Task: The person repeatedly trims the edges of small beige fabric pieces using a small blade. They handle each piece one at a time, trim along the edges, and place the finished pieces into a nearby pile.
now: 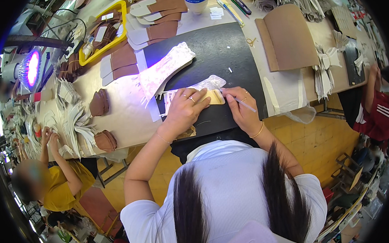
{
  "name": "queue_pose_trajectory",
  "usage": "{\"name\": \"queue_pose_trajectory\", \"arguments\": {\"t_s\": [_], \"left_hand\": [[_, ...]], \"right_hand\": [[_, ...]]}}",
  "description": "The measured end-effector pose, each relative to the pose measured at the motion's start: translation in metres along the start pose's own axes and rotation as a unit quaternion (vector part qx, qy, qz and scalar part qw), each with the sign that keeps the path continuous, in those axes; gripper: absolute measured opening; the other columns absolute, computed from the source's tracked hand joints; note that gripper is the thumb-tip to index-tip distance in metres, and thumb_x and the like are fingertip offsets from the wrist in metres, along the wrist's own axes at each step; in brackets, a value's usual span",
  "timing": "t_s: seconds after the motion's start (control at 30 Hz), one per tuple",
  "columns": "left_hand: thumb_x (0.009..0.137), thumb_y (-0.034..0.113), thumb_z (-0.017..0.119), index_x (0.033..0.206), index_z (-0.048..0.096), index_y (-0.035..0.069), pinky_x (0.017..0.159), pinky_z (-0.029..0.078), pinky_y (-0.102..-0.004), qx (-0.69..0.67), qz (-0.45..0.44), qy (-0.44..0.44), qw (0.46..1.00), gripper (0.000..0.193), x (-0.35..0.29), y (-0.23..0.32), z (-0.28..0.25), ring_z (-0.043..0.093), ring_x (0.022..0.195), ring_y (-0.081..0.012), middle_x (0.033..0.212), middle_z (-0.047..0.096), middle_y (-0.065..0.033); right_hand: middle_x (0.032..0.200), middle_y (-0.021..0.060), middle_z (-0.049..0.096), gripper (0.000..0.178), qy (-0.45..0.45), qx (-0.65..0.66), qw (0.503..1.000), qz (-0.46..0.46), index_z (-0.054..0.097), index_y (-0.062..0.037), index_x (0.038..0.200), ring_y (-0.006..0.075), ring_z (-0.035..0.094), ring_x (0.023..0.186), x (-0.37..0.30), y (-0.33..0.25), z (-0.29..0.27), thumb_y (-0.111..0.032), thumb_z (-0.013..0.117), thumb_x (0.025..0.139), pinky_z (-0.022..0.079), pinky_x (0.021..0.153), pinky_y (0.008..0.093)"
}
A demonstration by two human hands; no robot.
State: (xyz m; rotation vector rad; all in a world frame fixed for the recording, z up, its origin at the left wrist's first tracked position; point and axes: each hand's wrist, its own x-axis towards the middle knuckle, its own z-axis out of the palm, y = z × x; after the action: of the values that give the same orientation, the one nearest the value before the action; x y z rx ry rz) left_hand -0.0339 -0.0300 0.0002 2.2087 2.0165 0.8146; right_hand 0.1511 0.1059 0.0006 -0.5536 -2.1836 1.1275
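Note:
On the black mat (212, 41) in front of me lies a small cream-yellow flat piece (215, 96) over a whitish, glossy patterned piece (210, 83). My left hand (186, 108) rests on these pieces, its fingers stretched out and pressing from above. Between the fingers of my right hand (244, 111) is a thin pale pen (247, 104), slanted, its front end close to the right edge of the yellow piece. Just beyond my left hand is a stack of white patterned pieces (165, 71), brightly lit, with fringed strips along its left end.
Brown and grey pieces (158, 18) lie in rows beyond the mat, beside a yellow basket (124, 20). A blue-labelled bottle (196, 0) stands at the back. To the right sit a brown folder-like sheet (289, 37) and scissors (251, 42). A lit lamp (29, 70) and co-workers flank me.

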Motion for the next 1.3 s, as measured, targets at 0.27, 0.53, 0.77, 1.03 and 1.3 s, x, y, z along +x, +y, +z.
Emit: {"name": "queue_pose_trajectory", "arguments": {"t_s": [0.27, 0.53, 0.77, 1.03, 1.3], "left_hand": [[0.074, 0.007, 0.072, 0.110, 0.075, 0.009, 0.088, 0.050, -0.0420, 0.023, 0.016, -0.008, 1.000, 0.036, -0.004, -0.001, 0.002, 0.064, 0.102, -0.0256, 0.124, 0.069, -0.0072], [0.074, 0.006, 0.072, 0.113, 0.073, 0.009, 0.094, 0.049, -0.0437, 0.026, 0.003, -0.015, 1.000, 0.040, -0.006, 0.003, 0.002, 0.063, 0.107, -0.0266, 0.127, 0.068, -0.0079], [0.078, 0.008, 0.076, 0.106, 0.070, 0.007, 0.095, 0.050, -0.0467, -0.001, 0.007, 0.020, 1.000, 0.029, -0.003, 0.003, 0.005, 0.063, 0.107, -0.0315, 0.121, 0.065, -0.0122], [0.081, 0.012, 0.080, 0.103, 0.066, 0.008, 0.087, 0.052, -0.0449, -0.030, -0.022, -0.010, 0.999, 0.027, 0.003, 0.007, -0.008, 0.064, 0.097, -0.0331, 0.112, 0.062, -0.0132], [0.083, 0.008, 0.080, 0.102, 0.069, 0.006, 0.072, 0.054, -0.0383, -0.029, -0.208, 0.062, 0.976, 0.022, 0.018, 0.028, -0.104, 0.065, 0.085, -0.0276, 0.108, 0.060, -0.0117]], "right_hand": [[0.090, 0.0093, 0.072, 0.006, -0.013, -0.085, 0.994, -0.063, 0.067, -0.0042, 0.098, 0.0282, 0.070, 0.083, 0.003, -0.005, 0.006, -0.006, 0.069, 0.092, 0.054, 0.079, 0.0389], [0.096, 0.0118, 0.072, 0.009, -0.040, -0.127, 0.984, -0.122, 0.067, -0.0058, 0.098, 0.0291, 0.071, 0.086, -0.003, -0.006, 0.003, -0.011, 0.071, 0.092, 0.054, 0.081, 0.0405], [0.096, 0.0141, 0.069, 0.011, -0.006, 0.008, 1.000, -0.023, 0.064, -0.0034, 0.104, 0.0343, 0.069, 0.086, -0.002, -0.002, 0.005, -0.013, 0.065, 0.099, 0.055, 0.082, 0.0393], [0.101, 0.0142, 0.068, 0.021, -0.002, 0.074, 0.997, -0.002, 0.063, -0.0030, 0.110, 0.0291, 0.067, 0.095, 0.010, 0.012, 0.013, -0.020, 0.053, 0.107, 0.054, 0.087, 0.0363], [0.100, 0.0139, 0.069, 0.025, -0.009, 0.032, 0.999, -0.001, 0.068, -0.0027, 0.109, 0.0295, 0.067, 0.095, 0.010, 0.014, 0.012, -0.021, 0.050, 0.109, 0.052, 0.094, 0.0373]]}}
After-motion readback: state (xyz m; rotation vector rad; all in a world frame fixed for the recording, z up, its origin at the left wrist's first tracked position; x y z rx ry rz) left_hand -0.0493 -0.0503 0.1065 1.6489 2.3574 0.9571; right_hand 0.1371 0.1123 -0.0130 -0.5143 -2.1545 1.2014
